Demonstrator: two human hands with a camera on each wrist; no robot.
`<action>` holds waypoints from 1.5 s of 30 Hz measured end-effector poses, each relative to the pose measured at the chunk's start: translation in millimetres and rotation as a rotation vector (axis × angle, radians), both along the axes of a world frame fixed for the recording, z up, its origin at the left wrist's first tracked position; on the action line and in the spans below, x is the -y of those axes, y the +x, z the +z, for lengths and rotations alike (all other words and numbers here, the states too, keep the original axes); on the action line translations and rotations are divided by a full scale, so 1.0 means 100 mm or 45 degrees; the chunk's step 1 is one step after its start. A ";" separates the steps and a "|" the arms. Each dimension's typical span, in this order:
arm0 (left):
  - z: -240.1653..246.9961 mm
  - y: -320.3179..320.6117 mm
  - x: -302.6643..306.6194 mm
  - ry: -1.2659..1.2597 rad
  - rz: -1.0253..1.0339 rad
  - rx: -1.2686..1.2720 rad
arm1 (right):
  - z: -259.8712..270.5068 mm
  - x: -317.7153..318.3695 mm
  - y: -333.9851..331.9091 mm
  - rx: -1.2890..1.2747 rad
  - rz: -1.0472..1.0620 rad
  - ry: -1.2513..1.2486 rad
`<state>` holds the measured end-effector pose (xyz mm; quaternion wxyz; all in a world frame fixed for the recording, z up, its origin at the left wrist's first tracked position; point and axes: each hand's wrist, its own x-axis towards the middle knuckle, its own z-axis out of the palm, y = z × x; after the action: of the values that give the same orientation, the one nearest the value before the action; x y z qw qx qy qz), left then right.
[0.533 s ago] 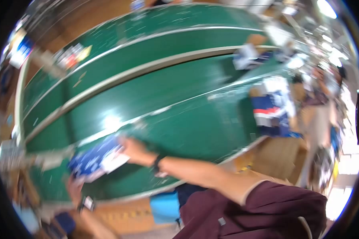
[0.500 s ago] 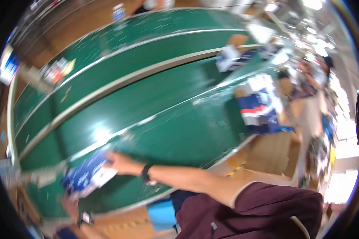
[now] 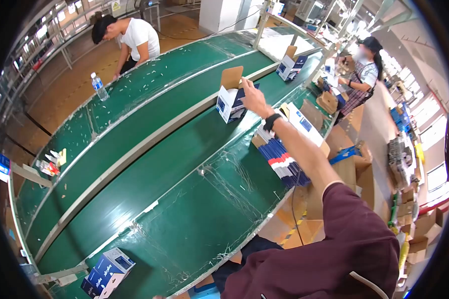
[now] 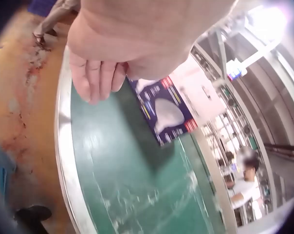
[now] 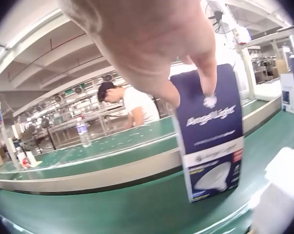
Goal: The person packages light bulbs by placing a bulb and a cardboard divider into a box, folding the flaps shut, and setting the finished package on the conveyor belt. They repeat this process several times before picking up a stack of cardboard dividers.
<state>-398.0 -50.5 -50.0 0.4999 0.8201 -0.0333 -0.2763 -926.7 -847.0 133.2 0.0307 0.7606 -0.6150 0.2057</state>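
At the belt's middle stands a blue-and-white light bulb box (image 3: 225, 110) with its brown inner flap raised. My right hand (image 3: 255, 98) is at its upper edge. In the right wrist view, thumb and fingers grip the top of this box (image 5: 210, 129), one fingertip lying on its dark blue face. My left hand (image 4: 132, 44) hangs with loose fingers over the green work surface, holding nothing; in the head view only a sliver shows at the bottom edge. Near it, a closed bulb box (image 3: 107, 274) rests at the near left, partly hidden behind the hand in the left wrist view.
Flat blue-and-white cartons (image 3: 279, 158) are stacked at my right. Another open box (image 3: 290, 69) stands farther up the belt (image 3: 169, 144). A rail (image 3: 134, 124) runs along it. Across are a water bottle (image 3: 99, 88) and a person in white (image 3: 143, 40); another person (image 3: 366, 74) works at the right.
Both hands were on the blue box at the left; that box now stands released. My right hand has moved far right to the open box. The left hand has drawn back toward me.
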 end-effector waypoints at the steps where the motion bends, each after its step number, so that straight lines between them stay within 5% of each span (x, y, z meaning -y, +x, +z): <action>1: -0.22 -0.13 0.14 -0.018 -0.153 0.024 | -0.03 0.21 -0.22 -0.081 0.041 0.153; 2: 0.45 -0.65 0.88 0.253 -0.446 0.126 | -0.04 0.32 -0.37 -0.054 0.216 0.169; 3: 0.76 -0.92 1.41 0.360 -0.597 -0.140 | -0.05 0.28 -0.38 -0.024 0.290 0.148; 4: 0.25 -0.95 1.52 0.262 -0.695 0.121 | -0.05 0.24 -0.38 0.004 0.373 0.129; 7: 0.75 -1.79 2.76 -0.074 -1.004 0.678 | 0.08 -0.13 -0.21 0.079 0.720 -0.012; 8: 1.34 -2.07 3.20 0.119 -1.139 0.605 | 0.08 -0.30 -0.17 0.105 0.823 0.012; 13: 1.89 -2.57 4.15 -0.246 -1.187 1.163 | 0.15 -1.40 0.19 0.248 1.224 0.022; 16: 2.36 -2.88 4.23 -0.410 -1.363 1.275 | 0.09 -2.21 0.50 0.069 1.300 0.100; 20: 1.98 -2.66 4.12 -0.214 -1.637 0.562 | 0.01 -2.71 0.78 0.330 1.473 0.218; 23: 1.84 -2.34 4.08 0.063 -1.754 0.603 | 0.08 -2.73 0.74 0.309 1.245 0.351; 25: 1.79 -2.17 4.04 -0.086 -1.742 0.350 | -0.03 -2.68 0.76 0.360 1.208 0.199; 29: 2.08 -2.17 3.90 -0.071 -1.761 0.228 | -0.11 -2.75 0.77 0.467 1.277 0.535; 33: 2.42 -2.06 3.51 -0.389 -1.472 -0.568 | 0.02 -2.72 0.73 0.466 1.305 0.568; 36: 2.50 -1.80 3.49 -0.584 -1.203 0.378 | 0.02 -2.64 0.78 0.482 1.358 0.475; 39: 2.35 -1.42 3.67 -0.188 -1.832 1.288 | 0.23 -2.78 0.99 0.555 1.256 0.184; 40: 2.33 -1.35 3.69 0.001 -1.922 1.015 | 0.42 -2.93 1.07 0.659 1.149 0.134; 43: 2.25 -1.40 3.74 -0.187 -1.905 1.179 | 0.82 -3.63 1.34 0.894 0.889 0.339; 45: 2.18 -1.38 3.80 -0.246 -1.966 1.257 | 0.83 -4.04 1.53 0.648 0.934 0.584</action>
<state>-536.5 -430.1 167.9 0.1724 0.5498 -0.8038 -0.1478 -773.6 -443.2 215.9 -0.3625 0.8397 -0.3243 0.2414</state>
